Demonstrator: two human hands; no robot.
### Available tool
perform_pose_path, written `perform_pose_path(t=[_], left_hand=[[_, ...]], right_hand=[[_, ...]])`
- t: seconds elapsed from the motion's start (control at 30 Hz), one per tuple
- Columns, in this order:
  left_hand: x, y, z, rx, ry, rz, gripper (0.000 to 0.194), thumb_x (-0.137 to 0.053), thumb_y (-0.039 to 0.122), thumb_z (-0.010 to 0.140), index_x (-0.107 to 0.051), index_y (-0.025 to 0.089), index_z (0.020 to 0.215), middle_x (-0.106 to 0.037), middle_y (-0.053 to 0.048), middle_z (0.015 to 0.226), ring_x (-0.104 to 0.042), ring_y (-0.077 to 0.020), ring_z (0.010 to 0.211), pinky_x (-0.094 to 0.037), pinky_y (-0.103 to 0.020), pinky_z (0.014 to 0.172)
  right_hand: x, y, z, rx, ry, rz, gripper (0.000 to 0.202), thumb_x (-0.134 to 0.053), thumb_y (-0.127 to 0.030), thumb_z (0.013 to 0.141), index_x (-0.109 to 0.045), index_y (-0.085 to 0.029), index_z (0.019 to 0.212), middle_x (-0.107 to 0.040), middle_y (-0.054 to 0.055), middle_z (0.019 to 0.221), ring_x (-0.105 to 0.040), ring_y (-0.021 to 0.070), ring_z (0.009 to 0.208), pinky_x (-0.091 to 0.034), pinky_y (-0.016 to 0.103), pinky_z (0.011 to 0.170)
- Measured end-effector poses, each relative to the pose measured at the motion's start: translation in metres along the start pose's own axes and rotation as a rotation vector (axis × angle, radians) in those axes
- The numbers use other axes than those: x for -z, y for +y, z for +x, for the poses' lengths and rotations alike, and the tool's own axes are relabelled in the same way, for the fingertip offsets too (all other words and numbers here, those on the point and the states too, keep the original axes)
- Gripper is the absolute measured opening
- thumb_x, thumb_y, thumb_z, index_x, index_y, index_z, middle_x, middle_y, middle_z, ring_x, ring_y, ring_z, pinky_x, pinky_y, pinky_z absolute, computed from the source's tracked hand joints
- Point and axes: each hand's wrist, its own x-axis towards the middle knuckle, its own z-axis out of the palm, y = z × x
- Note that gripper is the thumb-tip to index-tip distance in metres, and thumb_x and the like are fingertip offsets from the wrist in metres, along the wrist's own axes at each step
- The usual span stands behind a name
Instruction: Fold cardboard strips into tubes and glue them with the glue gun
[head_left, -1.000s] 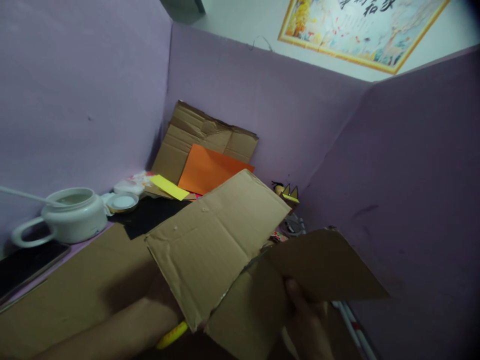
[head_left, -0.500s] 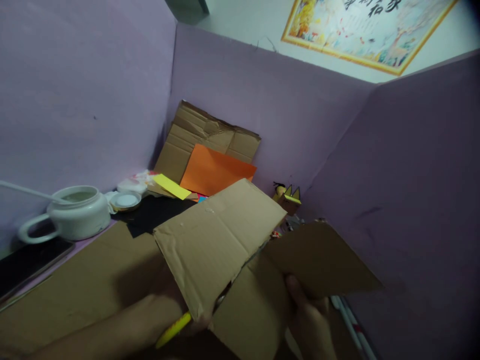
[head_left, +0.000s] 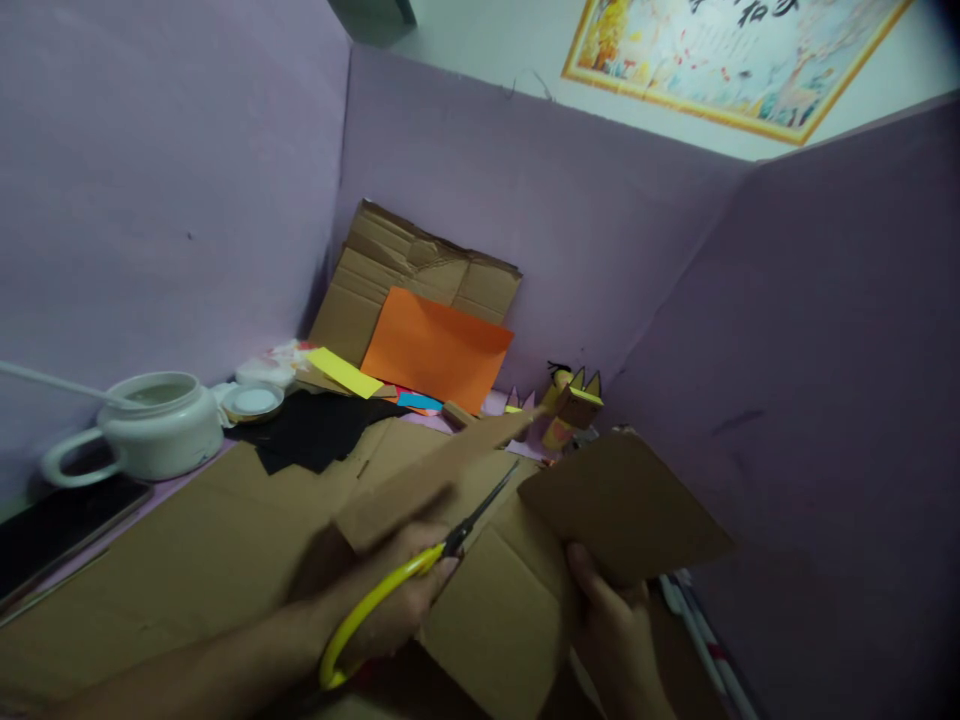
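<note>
My left hand (head_left: 397, 590) is closed on yellow-handled scissors (head_left: 375, 605), whose dark blades look closed and point up to the right. Just beyond that hand, a strip-like cardboard piece (head_left: 450, 470) is tilted nearly edge-on and blurred; whether the fingers grip it too I cannot tell. My right hand (head_left: 619, 630) pinches a folded sheet of cardboard (head_left: 626, 510), thumb on the near face. A creased panel of this sheet (head_left: 495, 610) spreads left toward the scissors. The fingers behind it are hidden.
Flat cardboard (head_left: 195, 540) covers the table. At left stand a white handled pot (head_left: 161, 430) and a dark phone-like slab (head_left: 67, 530). Black paper (head_left: 315, 430), orange paper (head_left: 439, 345) and folded cardboard (head_left: 420, 255) lie farther back. Small paper figures (head_left: 574, 405) stand near the purple partition (head_left: 540, 190).
The left cardboard piece has come apart from the right-hand sheet and tipped nearly edge-on. My left hand and the scissors have risen to the right, bringing the blades into view.
</note>
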Motion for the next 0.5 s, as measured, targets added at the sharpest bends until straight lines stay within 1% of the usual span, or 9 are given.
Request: perform_pose_path(t=[0.07, 0.13, 0.17, 0.2, 0.27, 0.33, 0.37, 0.43, 0.5], left_hand=[[0.009, 0.003, 0.002, -0.032, -0.042, -0.018, 0.032, -0.036, 0.032, 0.093, -0.06, 0.015, 0.079, -0.064, 0.001, 0.078, -0.059, -0.0156, 0.075, -0.045, -0.021, 0.062], [0.015, 0.001, 0.004, -0.022, -0.04, 0.023, 0.03, -0.037, 0.03, 0.09, -0.06, 0.015, 0.078, -0.064, 0.001, 0.076, -0.058, -0.015, 0.071, -0.043, -0.02, 0.06], [0.017, 0.0, 0.004, -0.007, -0.042, 0.062, 0.027, -0.04, 0.029, 0.088, -0.061, 0.016, 0.079, -0.064, 0.001, 0.075, -0.058, -0.0151, 0.07, -0.042, -0.02, 0.06], [0.018, -0.002, 0.004, 0.01, -0.056, 0.108, 0.025, -0.043, 0.03, 0.085, -0.062, 0.016, 0.079, -0.065, 0.001, 0.074, -0.057, -0.0152, 0.067, -0.041, -0.02, 0.058], [0.021, -0.002, 0.002, 0.042, -0.12, 0.2, 0.021, -0.047, 0.031, 0.081, -0.063, 0.018, 0.079, -0.065, 0.001, 0.073, -0.058, -0.0158, 0.065, -0.04, -0.021, 0.056], [0.023, 0.0, -0.002, 0.099, -0.17, 0.324, 0.018, -0.054, 0.034, 0.076, -0.063, 0.018, 0.075, -0.067, -0.001, 0.074, -0.059, -0.0178, 0.065, -0.04, -0.022, 0.054], [0.024, 0.0, -0.004, 0.138, -0.166, 0.401, 0.016, -0.056, 0.033, 0.074, -0.063, 0.019, 0.074, -0.067, -0.002, 0.075, -0.06, -0.0194, 0.067, -0.039, -0.023, 0.054], [0.026, 0.001, -0.007, 0.184, -0.122, 0.56, 0.012, -0.056, 0.028, 0.072, -0.062, 0.02, 0.078, -0.068, -0.004, 0.079, -0.063, -0.0229, 0.074, -0.04, -0.025, 0.056], [0.028, 0.0, -0.009, 0.149, -0.116, 0.665, 0.02, -0.056, 0.022, 0.068, -0.062, 0.022, 0.087, -0.069, -0.005, 0.086, -0.063, -0.0248, 0.08, -0.042, -0.027, 0.06]], right_hand=[[-0.001, 0.0, -0.002, -0.023, -0.024, 0.009, 0.053, -0.083, -0.035, 0.047, -0.066, -0.015, 0.093, -0.073, 0.007, 0.082, -0.066, 0.0256, 0.08, -0.053, 0.034, 0.069], [-0.002, -0.003, -0.002, -0.046, -0.077, 0.036, 0.057, -0.083, -0.034, 0.047, -0.064, -0.014, 0.098, -0.073, 0.007, 0.083, -0.067, 0.0254, 0.078, -0.053, 0.033, 0.067], [-0.001, -0.006, -0.001, -0.078, -0.124, 0.052, 0.061, -0.082, -0.033, 0.049, -0.063, -0.015, 0.103, -0.073, 0.008, 0.084, -0.067, 0.0259, 0.078, -0.053, 0.034, 0.068], [-0.001, -0.01, 0.002, -0.123, -0.175, 0.068, 0.064, -0.081, -0.034, 0.051, -0.061, -0.015, 0.108, -0.073, 0.008, 0.085, -0.068, 0.0266, 0.077, -0.054, 0.035, 0.068], [0.002, -0.017, 0.008, -0.253, -0.265, 0.069, 0.068, -0.08, -0.036, 0.053, -0.057, -0.014, 0.114, -0.074, 0.009, 0.081, -0.069, 0.0283, 0.069, -0.054, 0.039, 0.064], [0.005, -0.022, 0.014, -0.377, -0.327, 0.009, 0.069, -0.079, -0.037, 0.055, -0.057, -0.01, 0.115, -0.073, 0.01, 0.074, -0.068, 0.029, 0.06, -0.053, 0.041, 0.059], [0.006, -0.023, 0.017, -0.418, -0.347, -0.035, 0.067, -0.078, -0.038, 0.057, -0.058, -0.009, 0.114, -0.073, 0.011, 0.071, -0.067, 0.0289, 0.057, -0.053, 0.041, 0.057], [0.008, -0.025, 0.019, -0.471, -0.394, -0.104, 0.065, -0.076, -0.039, 0.06, -0.059, -0.007, 0.113, -0.073, 0.012, 0.071, -0.066, 0.0291, 0.055, -0.052, 0.04, 0.055], [0.007, -0.025, 0.019, -0.489, -0.433, -0.116, 0.065, -0.076, -0.039, 0.06, -0.059, -0.007, 0.114, -0.073, 0.014, 0.074, -0.067, 0.0295, 0.057, -0.052, 0.041, 0.057]])
